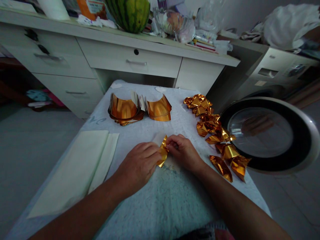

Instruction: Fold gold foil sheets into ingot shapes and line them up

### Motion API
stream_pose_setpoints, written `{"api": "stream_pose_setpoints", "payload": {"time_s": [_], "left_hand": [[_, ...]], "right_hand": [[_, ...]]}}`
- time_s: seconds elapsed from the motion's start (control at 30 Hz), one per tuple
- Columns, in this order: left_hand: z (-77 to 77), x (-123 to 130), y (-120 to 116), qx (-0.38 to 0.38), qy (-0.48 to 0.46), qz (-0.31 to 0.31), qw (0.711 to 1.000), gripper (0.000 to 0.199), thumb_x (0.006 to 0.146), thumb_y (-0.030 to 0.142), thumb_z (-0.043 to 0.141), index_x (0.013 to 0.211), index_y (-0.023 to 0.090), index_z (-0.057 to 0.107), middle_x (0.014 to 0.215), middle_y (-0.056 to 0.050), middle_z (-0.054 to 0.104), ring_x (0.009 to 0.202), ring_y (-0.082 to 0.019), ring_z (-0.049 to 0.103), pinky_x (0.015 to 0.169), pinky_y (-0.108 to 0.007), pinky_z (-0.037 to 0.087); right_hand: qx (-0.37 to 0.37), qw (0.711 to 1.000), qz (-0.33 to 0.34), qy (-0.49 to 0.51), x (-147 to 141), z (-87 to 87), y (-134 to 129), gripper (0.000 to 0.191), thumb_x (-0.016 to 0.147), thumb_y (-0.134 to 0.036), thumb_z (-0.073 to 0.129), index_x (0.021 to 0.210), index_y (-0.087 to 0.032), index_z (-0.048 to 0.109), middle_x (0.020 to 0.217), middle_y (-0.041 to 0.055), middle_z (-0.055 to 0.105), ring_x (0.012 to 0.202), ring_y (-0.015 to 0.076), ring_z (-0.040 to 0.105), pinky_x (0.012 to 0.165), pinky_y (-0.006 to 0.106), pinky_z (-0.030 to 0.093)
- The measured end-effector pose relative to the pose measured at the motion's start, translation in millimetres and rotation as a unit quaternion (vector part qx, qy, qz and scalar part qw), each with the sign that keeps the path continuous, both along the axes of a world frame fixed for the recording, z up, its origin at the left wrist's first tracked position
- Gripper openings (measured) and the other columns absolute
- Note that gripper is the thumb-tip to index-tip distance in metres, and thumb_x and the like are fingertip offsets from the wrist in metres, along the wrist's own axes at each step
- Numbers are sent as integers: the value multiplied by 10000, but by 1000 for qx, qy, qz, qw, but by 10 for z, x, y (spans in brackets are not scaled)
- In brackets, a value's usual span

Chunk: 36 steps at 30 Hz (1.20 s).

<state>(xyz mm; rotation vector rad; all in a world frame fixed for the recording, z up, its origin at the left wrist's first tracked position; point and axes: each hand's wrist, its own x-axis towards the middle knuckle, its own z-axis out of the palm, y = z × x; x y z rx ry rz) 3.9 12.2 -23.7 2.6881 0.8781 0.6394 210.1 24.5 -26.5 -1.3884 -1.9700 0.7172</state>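
Observation:
Between my two hands is a small piece of shiny gold foil paper (163,154), partly folded. My left hand (143,161) has its fingers closed on the foil's left side. The fingertips of my right hand (183,150) pinch its right edge. Beyond my hands stand two curved stacks of gold sheets, the left stack (123,108) and the right stack (159,109). A row of folded gold foil pieces (210,123) runs down the table's right side. At the left lie white paper sheets (72,166).
The cloth-covered table (160,213) faces a white drawer counter (155,50) with a watermelon (130,15) and plastic bags on it. A washing machine's open round door (265,133) stands by the table's right edge.

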Motion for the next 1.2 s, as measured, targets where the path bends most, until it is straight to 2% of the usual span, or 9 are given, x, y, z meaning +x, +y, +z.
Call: {"api": "stream_pose_setpoints", "payload": {"time_s": [0.1, 0.17, 0.27, 0.4, 0.53, 0.7, 0.83, 0.93, 1.2], "left_hand": [[-11, 7, -11, -33, 24, -2, 999, 142, 903, 87, 491, 917, 174, 603, 928, -47, 664, 895, -202, 603, 842, -377, 500], [-12, 9, -13, -41, 37, -3, 998, 139, 908, 97, 486, 899, 171, 603, 897, -48, 652, 870, -203, 602, 815, -371, 505], [-17, 7, -10, -49, 32, -5, 998, 139, 917, 113, 486, 888, 172, 609, 884, -49, 646, 865, -206, 603, 805, -371, 508], [-29, -7, -6, -72, -5, 6, 997, 135, 918, 117, 497, 887, 176, 614, 874, -45, 641, 849, -201, 600, 787, -361, 501], [-14, -8, -2, -100, -23, 23, 994, 124, 909, 114, 512, 840, 174, 597, 857, -44, 631, 841, -200, 586, 767, -353, 485], [7, 2, 18, -127, -43, 46, 990, 125, 883, 76, 528, 832, 177, 582, 815, -20, 614, 817, -186, 569, 739, -327, 458], [7, 0, 7, -141, -49, 47, 988, 129, 894, 89, 524, 899, 180, 615, 857, -27, 616, 861, -190, 563, 781, -341, 453], [5, 1, -5, -144, -32, 50, 988, 137, 897, 107, 531, 914, 186, 641, 855, -31, 599, 865, -200, 552, 783, -356, 447], [19, -3, 8, -151, -17, 103, 983, 71, 826, 126, 639, 803, 193, 643, 903, -29, 571, 921, -213, 528, 826, -380, 441]], "right_hand": [[29, 996, 22, -76, -8, 24, 1, 128, 872, -114, 589, 833, -205, 670, 766, 9, 618, 786, 170, 537, 789, 324, 399], [37, 993, 20, -109, -4, 25, 3, 122, 870, -128, 614, 874, -204, 709, 836, 39, 611, 846, 191, 532, 803, 333, 400], [47, 991, 16, -123, 15, 16, 6, 133, 854, -129, 644, 909, -210, 734, 912, 65, 597, 906, 212, 511, 810, 338, 405], [67, 987, 83, -119, 26, 50, -5, 199, 853, -52, 575, 911, -195, 699, 965, 57, 630, 930, 201, 513, 868, 352, 392], [37, 981, 144, -128, 12, 166, -51, 232, 765, 3, 534, 875, -173, 639, 920, 53, 620, 894, 200, 510, 856, 355, 391], [-10, 976, 165, -145, 20, 272, -107, 282, 665, -52, 621, 918, -173, 590, 972, 61, 566, 920, 225, 468, 855, 372, 387], [-15, 975, 173, -137, 29, 256, -110, 209, 761, -127, 674, 951, -184, 608, 1020, 66, 547, 970, 228, 453, 890, 380, 374], [-16, 976, 172, -130, 24, 229, -99, 124, 828, -111, 659, 917, -196, 644, 1021, 59, 553, 993, 213, 463, 910, 372, 360], [-34, 976, 179, -115, 32, 236, -81, 121, 830, -67, 664, 841, -187, 654, 1026, 46, 582, 1033, 201, 489, 930, 373, 356]]}}
